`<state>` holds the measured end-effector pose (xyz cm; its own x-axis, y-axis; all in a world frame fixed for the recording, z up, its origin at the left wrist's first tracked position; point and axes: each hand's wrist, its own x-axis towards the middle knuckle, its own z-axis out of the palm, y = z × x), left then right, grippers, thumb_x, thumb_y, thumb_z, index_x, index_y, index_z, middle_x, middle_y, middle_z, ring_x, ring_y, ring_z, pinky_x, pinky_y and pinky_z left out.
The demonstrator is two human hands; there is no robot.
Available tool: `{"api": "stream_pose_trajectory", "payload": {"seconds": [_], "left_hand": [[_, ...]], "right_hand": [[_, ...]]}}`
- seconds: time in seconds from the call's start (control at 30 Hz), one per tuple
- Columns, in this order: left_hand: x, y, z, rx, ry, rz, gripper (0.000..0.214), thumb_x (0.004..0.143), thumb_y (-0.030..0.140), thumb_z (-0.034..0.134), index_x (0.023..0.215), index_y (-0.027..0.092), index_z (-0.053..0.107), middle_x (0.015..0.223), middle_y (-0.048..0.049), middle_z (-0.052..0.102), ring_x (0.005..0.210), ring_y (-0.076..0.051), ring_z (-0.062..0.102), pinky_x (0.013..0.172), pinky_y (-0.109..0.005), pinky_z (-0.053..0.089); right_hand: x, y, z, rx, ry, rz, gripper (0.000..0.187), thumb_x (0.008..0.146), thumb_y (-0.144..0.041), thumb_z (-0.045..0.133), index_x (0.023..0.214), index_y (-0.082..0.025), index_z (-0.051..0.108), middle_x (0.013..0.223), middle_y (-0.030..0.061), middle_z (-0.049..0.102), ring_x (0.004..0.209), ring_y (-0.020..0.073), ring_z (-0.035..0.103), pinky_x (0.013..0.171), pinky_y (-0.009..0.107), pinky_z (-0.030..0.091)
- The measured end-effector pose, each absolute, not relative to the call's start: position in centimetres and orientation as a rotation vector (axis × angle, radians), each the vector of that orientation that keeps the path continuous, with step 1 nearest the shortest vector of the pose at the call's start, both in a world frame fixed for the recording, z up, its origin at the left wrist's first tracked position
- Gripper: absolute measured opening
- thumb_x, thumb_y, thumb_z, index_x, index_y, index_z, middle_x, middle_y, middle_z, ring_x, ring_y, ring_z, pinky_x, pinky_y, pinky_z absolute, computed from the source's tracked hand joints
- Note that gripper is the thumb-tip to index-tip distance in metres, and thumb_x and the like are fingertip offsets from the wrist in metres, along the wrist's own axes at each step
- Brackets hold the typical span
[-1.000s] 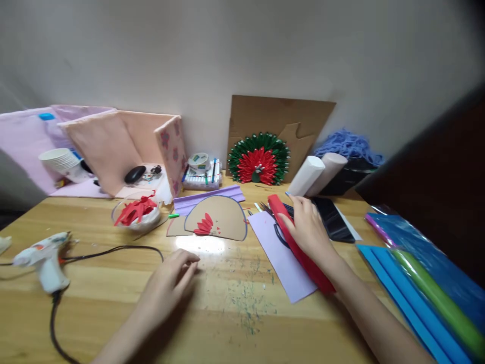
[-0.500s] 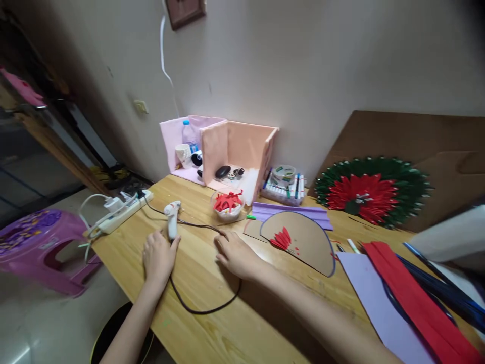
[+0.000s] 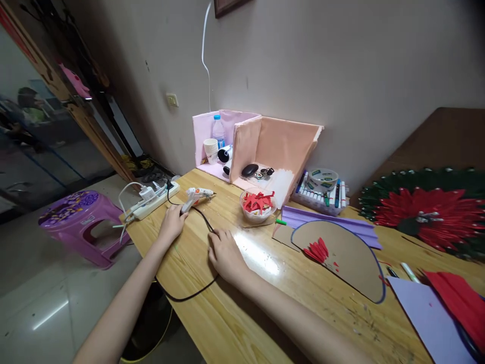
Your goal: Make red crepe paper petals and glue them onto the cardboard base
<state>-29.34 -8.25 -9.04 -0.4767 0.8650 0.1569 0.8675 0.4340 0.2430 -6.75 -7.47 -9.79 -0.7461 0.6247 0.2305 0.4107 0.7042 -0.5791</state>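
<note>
A white hot glue gun [image 3: 200, 192] has its nozzle toward the right, just above the wooden table [image 3: 242, 323]. My left hand [image 3: 172, 223] is closed around the lower end of its handle. My right hand [image 3: 227, 255] rests low over the table, with its curled fingers at the black power cord [image 3: 205, 218]. The cord passes under that hand and loops toward the near table edge. To the right lies a rounded cardboard piece [image 3: 341, 247] with a dark blue rim, bearing red petals [image 3: 317, 251].
A white power strip [image 3: 157, 200] sits at the left edge, above a pink stool [image 3: 87, 227]. Behind are a bowl of red scraps [image 3: 257, 206], a pink box divider [image 3: 246, 146] and a marker tray [image 3: 322, 197]. Red crepe paper [image 3: 454, 298] lies at the right.
The glue gun has swung from upright to nozzle rightward in my left hand. My right hand stays by the cord. The view has turned left, so the scene sits farther right.
</note>
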Motion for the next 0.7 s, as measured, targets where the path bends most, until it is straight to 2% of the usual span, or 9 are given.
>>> {"api": "stream_pose_trajectory", "payload": {"seconds": [0.1, 0.2, 0.23, 0.3, 0.33, 0.4, 0.47, 0.57, 0.7], "left_hand": [[-28.5, -8.6, -8.5, -1.578, -2.673, -0.425, 0.032, 0.084, 0.028, 0.045, 0.107, 0.010, 0.058, 0.105, -0.0148, 0.059, 0.105, -0.028, 0.054, 0.091, -0.038, 0.042], [-25.0, -9.2, -7.5, -1.438, -2.659, -0.411, 0.050, 0.082, 0.033, 0.047, 0.116, -0.004, 0.049, 0.111, -0.0284, 0.051, 0.109, -0.040, 0.048, 0.087, -0.050, 0.041], [-23.3, -9.3, -7.0, -1.341, -2.584, -0.433, 0.054, 0.082, 0.035, 0.047, 0.120, -0.004, 0.046, 0.117, -0.0295, 0.046, 0.109, -0.041, 0.047, 0.086, -0.050, 0.041], [-19.2, -9.2, -5.8, -1.454, -2.364, -0.528, 0.057, 0.085, 0.037, 0.045, 0.128, 0.000, 0.041, 0.124, -0.0264, 0.042, 0.114, -0.040, 0.043, 0.090, -0.049, 0.039], [-16.9, -8.9, -5.1, -1.627, -2.249, -0.609, 0.052, 0.086, 0.036, 0.043, 0.126, 0.002, 0.044, 0.121, -0.0238, 0.045, 0.114, -0.037, 0.044, 0.093, -0.046, 0.039], [-12.0, -8.0, -3.8, -2.139, -2.003, -0.721, 0.036, 0.091, 0.030, 0.036, 0.113, 0.010, 0.055, 0.111, -0.0160, 0.054, 0.107, -0.028, 0.050, 0.094, -0.041, 0.039], [-6.9, -6.8, -2.8, -2.566, -1.788, -0.752, 0.032, 0.093, 0.028, 0.031, 0.099, 0.017, 0.061, 0.106, -0.0104, 0.058, 0.100, -0.023, 0.054, 0.089, -0.036, 0.042], [0.7, -5.0, -2.1, -2.873, -1.624, -0.627, 0.034, 0.093, 0.028, 0.032, 0.087, 0.016, 0.063, 0.092, -0.0100, 0.061, 0.091, -0.023, 0.056, 0.083, -0.036, 0.043], [8.0, -3.9, -2.7, -3.035, -1.591, -0.486, 0.031, 0.091, 0.025, 0.036, 0.087, 0.013, 0.064, 0.090, -0.0128, 0.062, 0.085, -0.025, 0.058, 0.076, -0.037, 0.044]], "right_hand": [[-4.7, -7.3, -9.5, -0.747, -2.497, 0.712, 0.039, 0.085, -0.021, 0.051, 0.123, -0.014, 0.051, 0.129, 0.0166, 0.049, 0.116, 0.0285, 0.044, 0.098, 0.046, 0.041], [0.1, -6.7, -8.6, -0.687, -2.465, 0.704, 0.035, 0.088, -0.020, 0.047, 0.123, -0.017, 0.050, 0.130, 0.0141, 0.048, 0.119, 0.0248, 0.043, 0.100, 0.043, 0.039], [2.1, -6.5, -8.2, -0.677, -2.443, 0.705, 0.031, 0.089, -0.019, 0.046, 0.119, -0.017, 0.052, 0.126, 0.0127, 0.051, 0.116, 0.0230, 0.045, 0.099, 0.041, 0.040], [6.6, -6.1, -7.5, -0.701, -2.383, 0.714, 0.021, 0.091, -0.019, 0.044, 0.106, -0.019, 0.058, 0.112, 0.0095, 0.059, 0.108, 0.0200, 0.050, 0.094, 0.037, 0.043], [9.1, -6.0, -7.3, -0.743, -2.351, 0.706, 0.018, 0.091, -0.018, 0.044, 0.100, -0.020, 0.059, 0.107, 0.0083, 0.061, 0.104, 0.0192, 0.052, 0.091, 0.036, 0.044], [14.1, -5.7, -6.8, -0.863, -2.275, 0.647, 0.015, 0.090, -0.017, 0.046, 0.090, -0.019, 0.061, 0.098, 0.0075, 0.063, 0.096, 0.0190, 0.055, 0.086, 0.036, 0.045], [18.9, -5.5, -6.5, -1.039, -2.159, 0.566, 0.016, 0.090, -0.017, 0.046, 0.090, -0.019, 0.061, 0.094, 0.0071, 0.064, 0.094, 0.0189, 0.056, 0.084, 0.035, 0.045], [24.9, -5.2, -6.0, -1.296, -2.009, 0.443, 0.010, 0.086, -0.020, 0.052, 0.084, -0.020, 0.062, 0.088, 0.0055, 0.066, 0.088, 0.0196, 0.058, 0.081, 0.036, 0.045], [28.4, -4.2, -6.2, -1.615, -1.832, 0.532, 0.011, 0.084, -0.025, 0.053, 0.082, -0.019, 0.062, 0.083, 0.0043, 0.067, 0.077, 0.0174, 0.061, 0.073, 0.031, 0.048]]}}
